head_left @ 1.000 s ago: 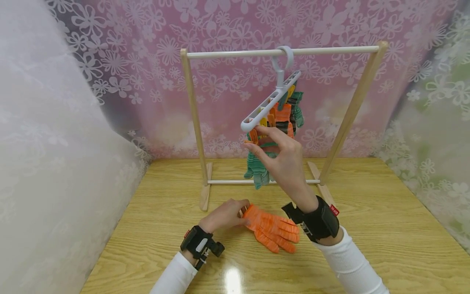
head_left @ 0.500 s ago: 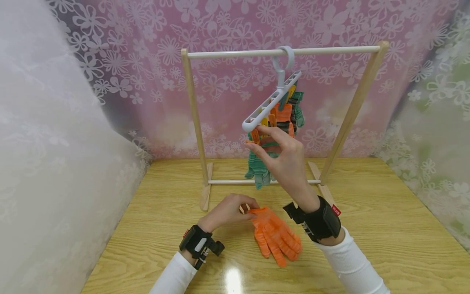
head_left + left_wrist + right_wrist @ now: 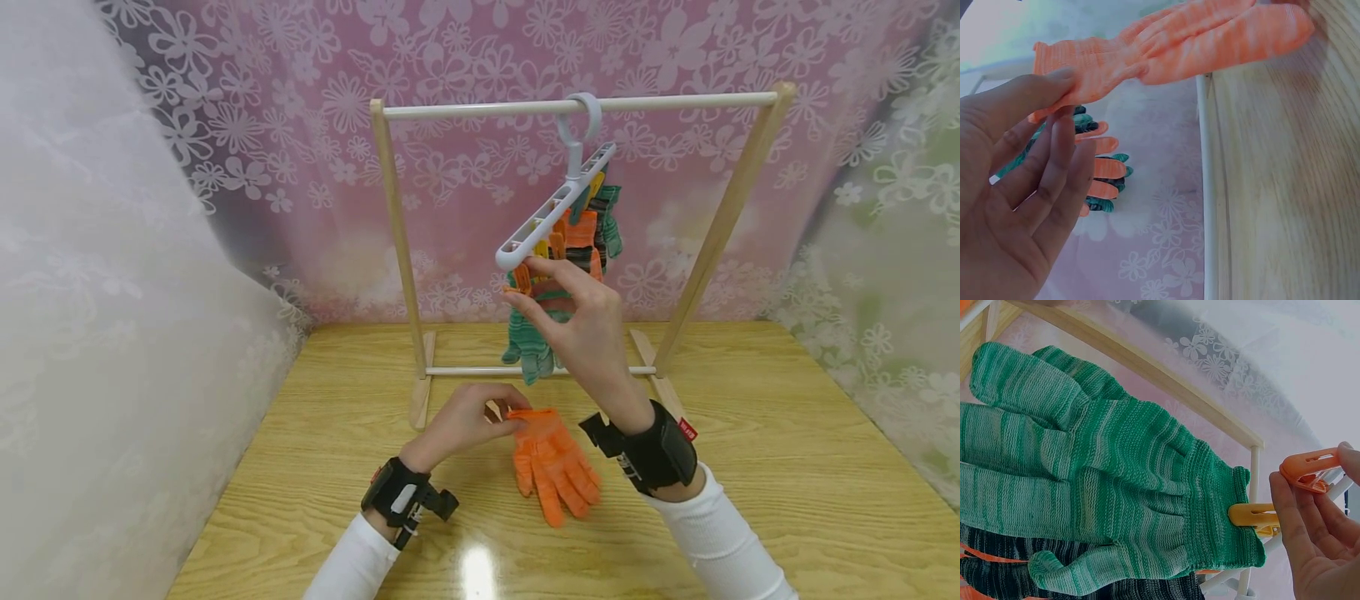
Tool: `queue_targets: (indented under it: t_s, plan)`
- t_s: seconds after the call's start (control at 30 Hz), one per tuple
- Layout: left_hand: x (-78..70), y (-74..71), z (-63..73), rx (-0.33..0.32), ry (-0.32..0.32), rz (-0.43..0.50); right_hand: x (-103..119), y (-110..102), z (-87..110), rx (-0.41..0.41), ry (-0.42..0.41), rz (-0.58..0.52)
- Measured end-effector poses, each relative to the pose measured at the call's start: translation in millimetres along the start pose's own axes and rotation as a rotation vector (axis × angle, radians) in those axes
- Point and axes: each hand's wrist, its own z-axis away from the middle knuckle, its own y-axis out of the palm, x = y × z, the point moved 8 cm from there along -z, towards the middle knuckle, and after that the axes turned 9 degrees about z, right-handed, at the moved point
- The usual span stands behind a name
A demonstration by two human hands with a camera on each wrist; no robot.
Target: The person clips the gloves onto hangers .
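My left hand (image 3: 467, 421) pinches an orange knit glove (image 3: 553, 462) by its cuff, between thumb and fingers. The glove's fingers trail down toward the front of the table. In the left wrist view, my thumb lies over the cuff of the glove (image 3: 1179, 50). Up at the near end of a grey clip hanger (image 3: 557, 204), my right hand (image 3: 588, 333) pinches an orange clothespin (image 3: 1310, 464). Beside it, in the right wrist view, a yellow clothespin (image 3: 1250, 514) grips the cuff of a green striped glove (image 3: 1129, 469).
A wooden rack with a white top rod (image 3: 480, 109) carries the hanger, which points toward me. Further back on it hang orange and black gloves (image 3: 581, 237) and another green one (image 3: 611, 221). The wooden table (image 3: 315, 500) lies below, with floral curtains (image 3: 450, 50) around.
My left hand has lifted the orange glove's cuff off the table and moved slightly toward the rack; the glove's fingers have swung from pointing right to pointing toward me. My right hand stays at the clothespin.
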Motion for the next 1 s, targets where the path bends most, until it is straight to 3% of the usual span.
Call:
queue_targets:
  t_s: [0.33,0.67,1.0]
  plan:
    - [-7.8,-14.2,-0.1,-0.111,0.006,0.162,-2.1,1.0,1.7,0.0,0.01,0.0]
    - [-8.3,-30.8,-0.8,-0.264,-0.046,0.163,-1.5,1.8,0.2,-0.002,-0.002,-0.008]
    - [-19.7,-42.8,-6.1,-0.325,-0.021,0.22,-1.6,2.6,-0.8,-0.007,-0.002,0.003]
